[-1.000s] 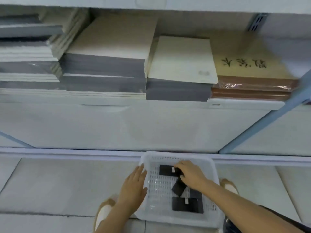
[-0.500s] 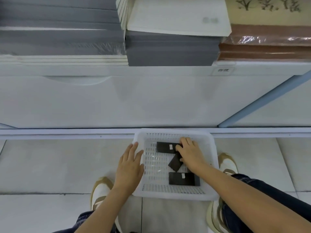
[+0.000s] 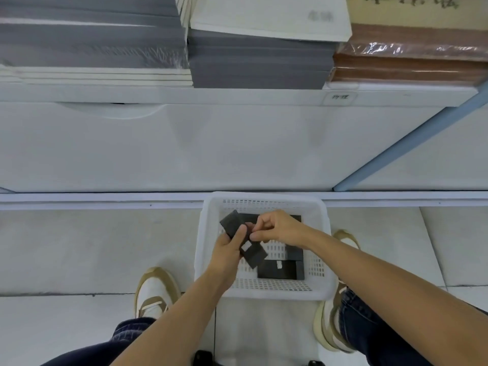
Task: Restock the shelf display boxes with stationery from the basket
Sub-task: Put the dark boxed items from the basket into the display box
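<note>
A white perforated basket sits on the floor against the base of the shelf unit. My left hand grips a flat black packet with a small white label, lifted above the basket and tilted. My right hand pinches the same packet at its middle. Another black packet lies flat on the basket's floor, and a further one shows partly behind my right hand.
Above, the white shelf carries stacks of grey and white notebooks and brown wrapped books. A blue upright slants at the right. My shoes and knees flank the basket on the tiled floor.
My left hand left the basket's rim and took hold of a black packet. Both hands lifted it above the basket. The camera tilted further down.
</note>
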Motion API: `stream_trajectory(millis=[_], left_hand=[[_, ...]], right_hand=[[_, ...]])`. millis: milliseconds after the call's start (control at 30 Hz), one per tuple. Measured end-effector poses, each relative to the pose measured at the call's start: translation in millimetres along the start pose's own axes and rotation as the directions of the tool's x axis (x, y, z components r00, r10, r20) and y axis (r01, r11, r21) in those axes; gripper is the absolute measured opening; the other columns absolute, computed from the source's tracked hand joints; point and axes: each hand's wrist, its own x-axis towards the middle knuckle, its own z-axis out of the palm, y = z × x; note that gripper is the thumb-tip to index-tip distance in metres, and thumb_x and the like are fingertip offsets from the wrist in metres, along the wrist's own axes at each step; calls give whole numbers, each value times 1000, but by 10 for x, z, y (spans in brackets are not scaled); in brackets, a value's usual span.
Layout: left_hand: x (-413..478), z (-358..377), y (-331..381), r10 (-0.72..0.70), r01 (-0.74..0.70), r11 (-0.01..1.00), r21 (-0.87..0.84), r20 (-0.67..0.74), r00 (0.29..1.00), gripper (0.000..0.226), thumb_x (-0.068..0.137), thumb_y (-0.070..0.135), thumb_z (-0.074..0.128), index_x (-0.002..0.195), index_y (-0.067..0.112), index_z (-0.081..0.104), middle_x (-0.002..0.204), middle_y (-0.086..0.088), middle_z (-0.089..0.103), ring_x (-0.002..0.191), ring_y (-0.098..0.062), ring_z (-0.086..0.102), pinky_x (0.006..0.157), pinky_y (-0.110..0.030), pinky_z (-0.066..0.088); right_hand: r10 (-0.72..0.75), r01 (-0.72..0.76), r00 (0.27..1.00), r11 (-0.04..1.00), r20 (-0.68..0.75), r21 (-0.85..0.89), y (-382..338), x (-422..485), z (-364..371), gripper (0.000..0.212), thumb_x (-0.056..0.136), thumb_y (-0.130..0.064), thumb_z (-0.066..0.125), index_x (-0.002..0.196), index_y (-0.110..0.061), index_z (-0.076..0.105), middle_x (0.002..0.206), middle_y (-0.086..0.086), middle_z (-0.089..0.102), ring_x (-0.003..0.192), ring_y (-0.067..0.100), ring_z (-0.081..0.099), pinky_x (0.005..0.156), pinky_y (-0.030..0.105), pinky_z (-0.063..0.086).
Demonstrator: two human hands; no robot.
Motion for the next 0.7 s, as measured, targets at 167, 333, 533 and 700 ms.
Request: stream_trajectory(millis=[167,333,533,700], left_hand=[[57,-233,-15,-33,33,999,2,-109,993,21,101,24,48,109,9,60,99,-14,74,88,-27,72,79,-41,58],[45,-253,-116,-96,109,974,200,-72,993,16,101,25,49,110,13,55,88,-8,76,74,-23,71,70,-34,58],[102,-262,-169,-135,148,965,217,-74,988,20,100,25,52,115,13,54,95,-12,74,76,-22,69,82,-41,58],[150,-238,-199,-113,129,977,167,-100,988,30,91,30,64,116,16,56,104,-12,70,92,-24,69,87,-42,58]], right_hand=[[65,-85,996,888,-59,-451,333,-104,3,14,87,-29,69,101,-25,67,91,-15,64,83,-1,61,81,21,51],[120,-174,985,699,-126,-693,776,-185,321,30,82,-28,73,106,-26,56,103,-9,57,86,7,52,70,19,39],[139,-156,987,718,-79,-679,796,-127,301,20,83,-29,72,91,-26,53,94,-11,51,87,10,52,72,22,40],[93,-107,976,992,-196,-62,438,-101,58,20,83,-24,74,98,-16,64,90,-4,70,83,9,68,72,21,52]])
